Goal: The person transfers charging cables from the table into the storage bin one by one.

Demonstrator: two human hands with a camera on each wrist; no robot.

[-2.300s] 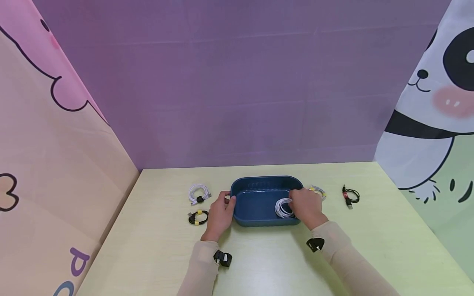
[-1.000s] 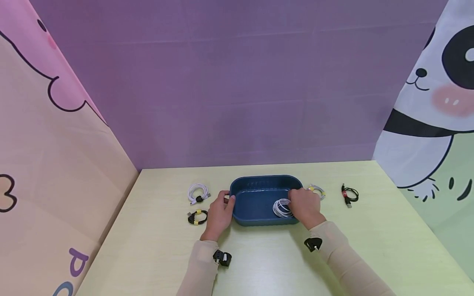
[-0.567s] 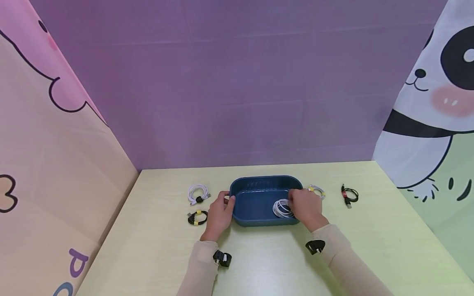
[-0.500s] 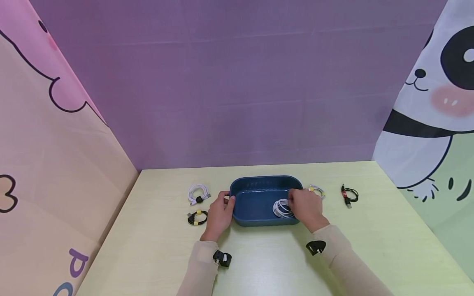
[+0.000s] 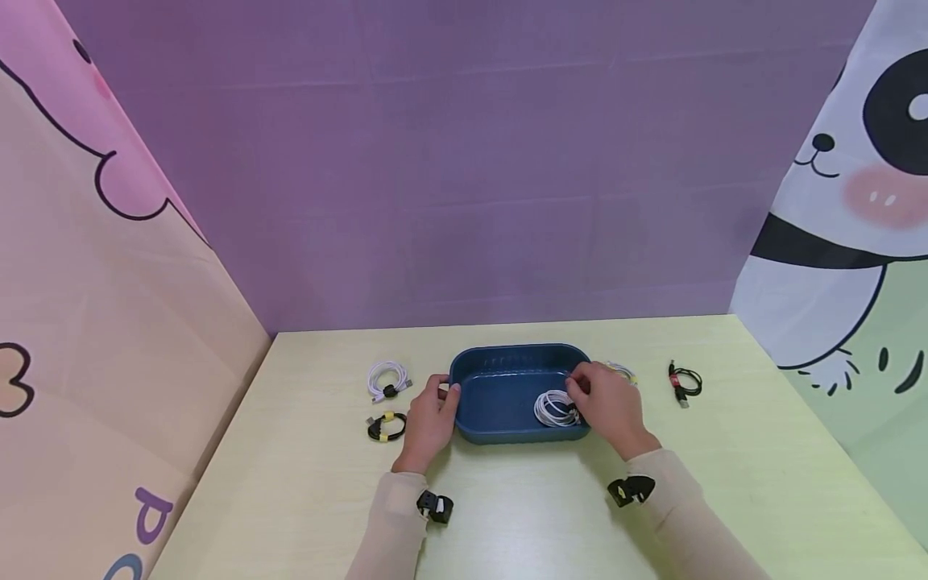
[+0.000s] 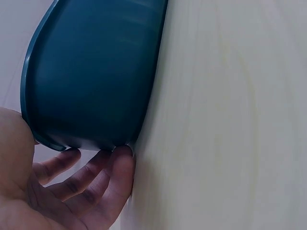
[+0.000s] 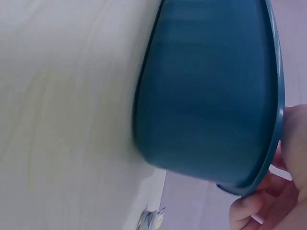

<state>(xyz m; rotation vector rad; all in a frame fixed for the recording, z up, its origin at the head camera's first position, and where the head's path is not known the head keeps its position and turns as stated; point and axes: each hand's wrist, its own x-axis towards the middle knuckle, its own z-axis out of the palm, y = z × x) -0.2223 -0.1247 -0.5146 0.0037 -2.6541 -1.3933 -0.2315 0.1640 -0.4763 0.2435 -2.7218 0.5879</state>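
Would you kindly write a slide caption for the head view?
Left hand and right hand at opposite ends of a blue tray containing a coiled white cable, four more cables outside.

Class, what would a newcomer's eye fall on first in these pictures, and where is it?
Probably the large panda print at far right, bold beside the plain purple backdrop. Then the blue tray on the pale table, a coiled white cable inside toward its right end, the left hand and right hand at opposite ends.

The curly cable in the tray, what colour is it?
The coiled cable is white, seen best in the head view.
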